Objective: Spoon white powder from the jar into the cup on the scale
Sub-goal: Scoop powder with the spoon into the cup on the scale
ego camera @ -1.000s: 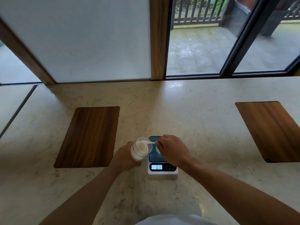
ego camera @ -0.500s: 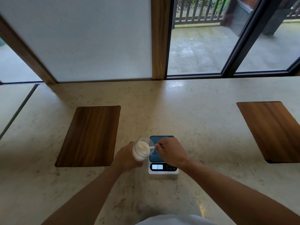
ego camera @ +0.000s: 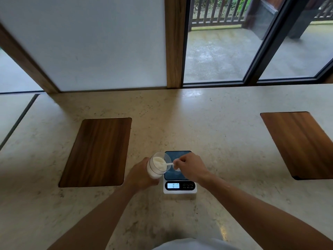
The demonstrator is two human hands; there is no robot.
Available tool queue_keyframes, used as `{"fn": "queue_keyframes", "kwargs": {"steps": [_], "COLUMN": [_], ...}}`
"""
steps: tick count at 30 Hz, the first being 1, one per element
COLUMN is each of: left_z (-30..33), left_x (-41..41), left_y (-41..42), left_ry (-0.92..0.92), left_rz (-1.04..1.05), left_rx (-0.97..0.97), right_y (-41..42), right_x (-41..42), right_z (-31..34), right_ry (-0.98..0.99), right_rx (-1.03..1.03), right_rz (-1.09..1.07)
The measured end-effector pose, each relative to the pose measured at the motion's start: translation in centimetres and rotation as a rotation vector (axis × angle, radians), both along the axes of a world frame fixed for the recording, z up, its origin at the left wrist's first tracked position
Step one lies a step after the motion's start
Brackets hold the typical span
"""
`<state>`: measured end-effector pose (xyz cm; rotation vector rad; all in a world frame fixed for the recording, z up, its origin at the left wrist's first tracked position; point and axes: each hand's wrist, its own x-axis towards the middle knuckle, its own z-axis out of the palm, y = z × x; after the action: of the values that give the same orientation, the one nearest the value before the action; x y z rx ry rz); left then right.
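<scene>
Jar (ego camera: 156, 166): tilted toward the scale (ego camera: 179, 173), near the surface's (ego camera: 225, 141) near edge, white powder inside.
Left hand (ego camera: 141, 175): grip wrapped around jar.
Right hand (ego camera: 191, 167): grip pinching the spoon (ego camera: 168, 164), bowl inside jar mouth.
Cup: mostly hidden behind right hand.

jar (ego camera: 156, 166) left of scale (ego camera: 179, 188) | spoon (ego camera: 168, 164) in jar | boards (ego camera: 97, 152) flank both

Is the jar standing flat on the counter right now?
No, the left hand holds the jar tilted toward the scale, while the right hand dips the spoon into it.
</scene>
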<state>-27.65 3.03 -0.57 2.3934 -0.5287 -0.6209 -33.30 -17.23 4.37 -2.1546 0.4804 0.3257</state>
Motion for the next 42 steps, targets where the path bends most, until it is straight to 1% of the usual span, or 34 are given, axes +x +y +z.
{"fn": "queue_keyframes", "kwargs": {"steps": [4, 10, 14, 22, 32, 35, 38, 42], "left_z": [-0.2, -0.5, -0.7, -0.4, -0.1, -0.5, -0.4, -0.4], "left_x": [-0.2, -0.5, -0.5, -0.7, -0.9, -0.8, -0.8, -0.7], "left_y": [-0.1, -0.2, -0.2, -0.2, 0.2, 0.5, 0.9, 1.3], "left_ry": [-0.016, -0.042, -0.025, -0.061, -0.021, 0.001, -0.022, -0.039], "left_rz": [0.023, 0.071, 0.046, 0.088, 0.118, 0.153, 0.176, 0.194], "left_rx": [-0.021, -0.041, -0.024, -0.054, -0.065, -0.036, -0.033, -0.048], "right_y": [-0.4, -1.3, -1.6, -2.0, -3.8, -4.7, -5.7, -6.4], "right_x": [-0.2, -0.2, -0.3, -0.6, -1.5, -1.7, -1.8, -1.8], "right_z": [0.1, 0.9, 1.3, 2.4, 4.1, 4.1, 3.6, 2.4], "right_ry": [0.007, 0.008, 0.031, 0.037, 0.014, 0.009, 0.010, 0.031], "right_rx": [0.065, 0.095, 0.130, 0.185, 0.288, 0.320, 0.344, 0.307], "right_rz": [-0.049, -0.090, -0.116, -0.137, -0.160, -0.165, -0.197, -0.204]}}
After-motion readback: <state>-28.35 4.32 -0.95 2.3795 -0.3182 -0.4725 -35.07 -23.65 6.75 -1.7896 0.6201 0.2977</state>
